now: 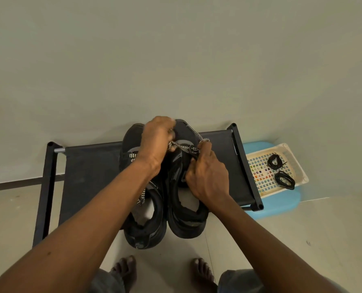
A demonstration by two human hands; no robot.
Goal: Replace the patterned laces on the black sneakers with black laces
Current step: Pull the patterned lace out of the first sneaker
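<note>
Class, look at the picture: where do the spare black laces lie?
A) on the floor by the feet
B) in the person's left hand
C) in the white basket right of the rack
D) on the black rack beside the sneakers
C: the two coiled black laces lie in the white basket on the blue stool, right of the rack; the left hand and right hand grip the patterned lace.
</note>
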